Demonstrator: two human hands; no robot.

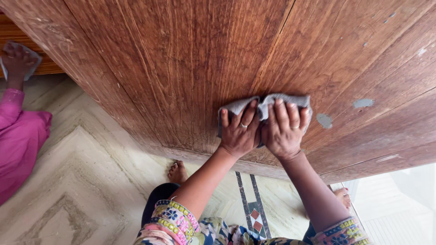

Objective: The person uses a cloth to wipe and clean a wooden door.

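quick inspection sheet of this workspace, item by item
surface: brown wooden panel, grained, with seams and a few pale grey patches
job's things: grey cloth pressed flat on the panel
clutter: nothing seen
hands: left hand and right hand side by side, palms down on the cloth, a ring on each
cables: nothing seen
surroundings: pale patterned stone floor; the person's bare feet below; at far left another person in a pink sleeve holds a second cloth to the wood
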